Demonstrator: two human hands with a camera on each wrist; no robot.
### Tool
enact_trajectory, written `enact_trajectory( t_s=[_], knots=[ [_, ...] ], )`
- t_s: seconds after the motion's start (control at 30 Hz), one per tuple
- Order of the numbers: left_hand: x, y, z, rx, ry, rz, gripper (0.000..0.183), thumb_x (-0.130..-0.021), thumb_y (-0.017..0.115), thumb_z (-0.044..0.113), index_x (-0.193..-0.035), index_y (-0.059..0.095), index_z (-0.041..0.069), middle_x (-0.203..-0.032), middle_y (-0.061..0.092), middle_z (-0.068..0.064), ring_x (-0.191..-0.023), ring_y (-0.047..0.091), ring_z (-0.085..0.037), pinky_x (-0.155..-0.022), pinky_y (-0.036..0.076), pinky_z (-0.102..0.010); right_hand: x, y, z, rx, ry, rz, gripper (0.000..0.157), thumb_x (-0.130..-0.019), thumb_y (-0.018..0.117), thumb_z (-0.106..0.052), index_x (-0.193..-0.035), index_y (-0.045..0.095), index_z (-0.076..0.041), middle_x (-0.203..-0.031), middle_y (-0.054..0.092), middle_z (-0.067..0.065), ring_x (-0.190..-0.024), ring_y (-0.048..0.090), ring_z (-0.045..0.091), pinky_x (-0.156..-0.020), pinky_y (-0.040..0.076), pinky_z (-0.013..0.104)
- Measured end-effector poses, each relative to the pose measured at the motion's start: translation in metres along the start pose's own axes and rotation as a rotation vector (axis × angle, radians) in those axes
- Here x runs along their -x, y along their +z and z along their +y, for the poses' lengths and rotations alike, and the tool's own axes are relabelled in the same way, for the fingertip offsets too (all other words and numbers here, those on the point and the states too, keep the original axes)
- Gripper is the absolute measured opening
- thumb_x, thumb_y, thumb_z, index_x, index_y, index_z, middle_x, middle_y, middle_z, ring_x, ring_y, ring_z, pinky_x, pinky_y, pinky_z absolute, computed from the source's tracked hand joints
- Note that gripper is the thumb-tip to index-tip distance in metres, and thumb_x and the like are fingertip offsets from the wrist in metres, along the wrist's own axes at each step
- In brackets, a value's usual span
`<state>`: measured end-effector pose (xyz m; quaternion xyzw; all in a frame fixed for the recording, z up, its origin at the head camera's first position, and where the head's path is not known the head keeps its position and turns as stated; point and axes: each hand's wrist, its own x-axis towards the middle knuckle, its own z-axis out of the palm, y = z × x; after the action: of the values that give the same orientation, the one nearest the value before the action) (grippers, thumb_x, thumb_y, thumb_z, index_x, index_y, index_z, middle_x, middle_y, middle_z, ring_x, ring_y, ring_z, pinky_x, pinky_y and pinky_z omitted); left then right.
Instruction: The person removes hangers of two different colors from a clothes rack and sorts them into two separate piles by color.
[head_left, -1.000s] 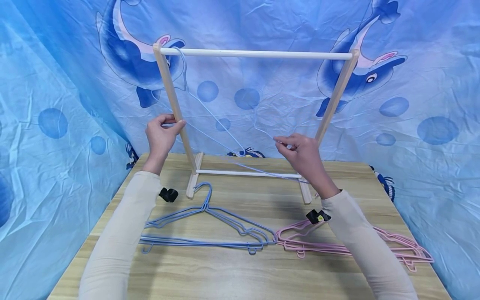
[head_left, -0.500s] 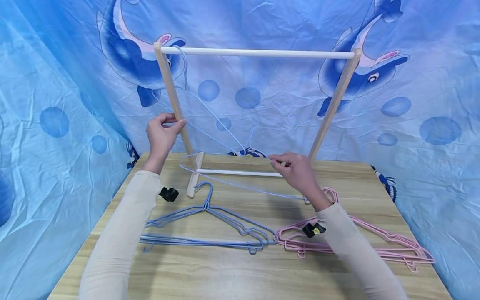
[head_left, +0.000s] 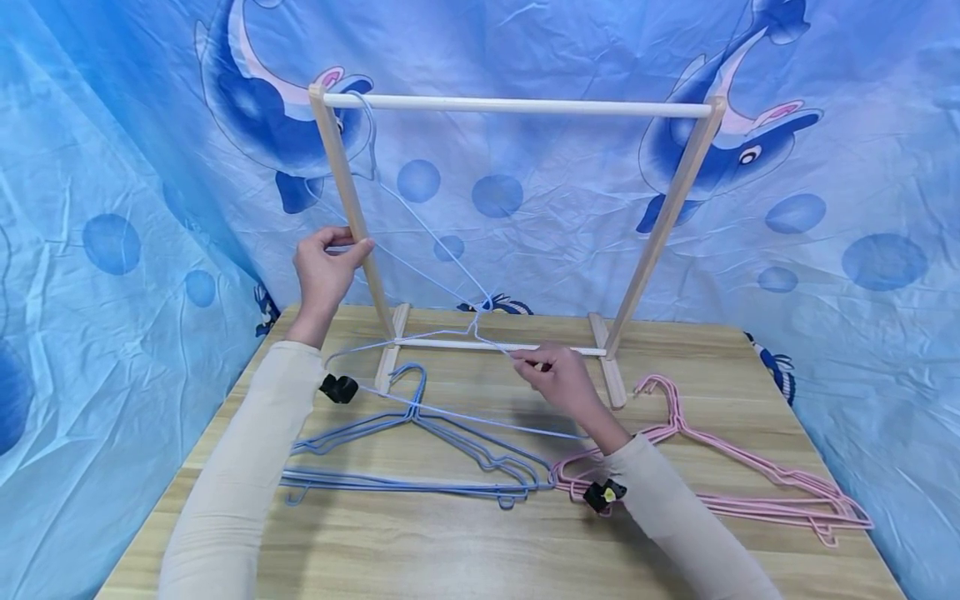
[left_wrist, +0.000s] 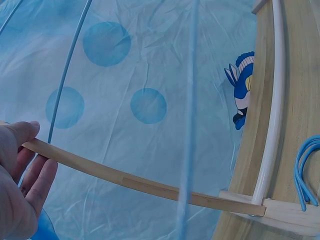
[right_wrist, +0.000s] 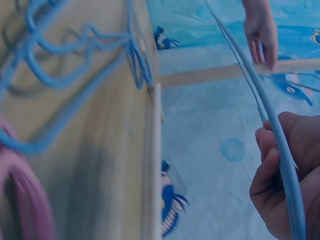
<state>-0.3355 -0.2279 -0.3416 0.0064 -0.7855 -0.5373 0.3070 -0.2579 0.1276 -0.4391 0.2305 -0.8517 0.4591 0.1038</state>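
My left hand (head_left: 326, 271) grips the left wooden post (head_left: 339, 158) of a small clothes rack, thumb in front and fingers behind. My right hand (head_left: 558, 379) pinches a blue clothes hanger (right_wrist: 287, 170) by its right shoulder. This hanger is in the air before the rack's lower rail, over the table, its hook upward. Another blue hanger (head_left: 372, 137) hangs from the left end of the white top rail (head_left: 517, 105). In the left wrist view the post (left_wrist: 120, 176) runs between my thumb and fingers.
On the wooden table (head_left: 465, 550) lie a stack of blue hangers (head_left: 412, 414) at left and a stack of pink hangers (head_left: 677, 423) at right, their ends meeting. A blue dolphin-print curtain (head_left: 525, 50) surrounds the table at the back and sides.
My right hand has come down and left, bringing its blue hanger from beside the right post to low before the rack. My left hand stays on the post.
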Motion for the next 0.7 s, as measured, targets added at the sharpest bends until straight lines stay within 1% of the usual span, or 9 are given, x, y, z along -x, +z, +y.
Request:
enact_trajectory(
  t_s=[0.13, 0.27, 0.4, 0.6, 0.7],
  knots=[
    [0.0, 0.0, 0.0, -0.001, 0.002, 0.002, 0.035, -0.09, 0.081, 0.028, -0.113, 0.075, 0.003, -0.105, 0.072, -0.012, -0.081, 0.069, 0.0, -0.071, 0.056, -0.016, 0.007, 0.018, 0.0, -0.061, 0.018, -0.034, 0.017, -0.096, 0.072, -0.011, -0.11, 0.08, -0.006, -0.086, 0.076, 0.007, -0.051, 0.058, 0.007, -0.045, 0.045, 0.023],
    [0.0, 0.0, -0.001, -0.004, 0.001, 0.0, 0.035, -0.09, 0.081, 0.029, -0.114, 0.075, 0.003, -0.106, 0.073, -0.011, -0.081, 0.069, 0.0, -0.072, 0.056, -0.016, 0.013, 0.035, 0.001, -0.079, 0.004, -0.043, 0.016, -0.094, 0.073, -0.008, -0.108, 0.08, -0.004, -0.084, 0.075, 0.006, -0.054, 0.056, 0.005, -0.048, 0.046, 0.021],
    [0.001, 0.0, 0.0, 0.0, -0.001, 0.001, 0.035, -0.09, 0.081, 0.029, -0.114, 0.075, 0.003, -0.105, 0.072, -0.011, -0.08, 0.068, -0.001, -0.072, 0.056, -0.016, 0.019, 0.05, 0.003, -0.089, 0.008, -0.055, 0.015, -0.093, 0.075, -0.008, -0.106, 0.081, -0.005, -0.086, 0.076, 0.003, -0.058, 0.054, 0.005, -0.051, 0.046, 0.02],
    [0.001, -0.001, 0.002, 0.015, 0.001, -0.008, 0.034, -0.09, 0.081, 0.028, -0.113, 0.075, 0.003, -0.106, 0.072, -0.014, -0.081, 0.069, -0.002, -0.073, 0.057, -0.017, 0.026, 0.066, 0.003, -0.119, 0.056, -0.107, 0.016, -0.094, 0.073, -0.008, -0.107, 0.081, -0.004, -0.091, 0.077, 0.004, -0.062, 0.057, 0.012, -0.053, 0.046, 0.019],
    [0.001, -0.001, 0.002, 0.02, 0.0, -0.012, 0.034, -0.09, 0.08, 0.028, -0.114, 0.075, 0.003, -0.107, 0.072, -0.014, -0.083, 0.07, -0.003, -0.075, 0.058, -0.018, 0.027, 0.072, 0.002, -0.129, 0.071, -0.13, 0.017, -0.095, 0.072, -0.01, -0.108, 0.08, -0.005, -0.094, 0.078, 0.003, -0.061, 0.057, 0.01, -0.054, 0.046, 0.019]
  ],
)
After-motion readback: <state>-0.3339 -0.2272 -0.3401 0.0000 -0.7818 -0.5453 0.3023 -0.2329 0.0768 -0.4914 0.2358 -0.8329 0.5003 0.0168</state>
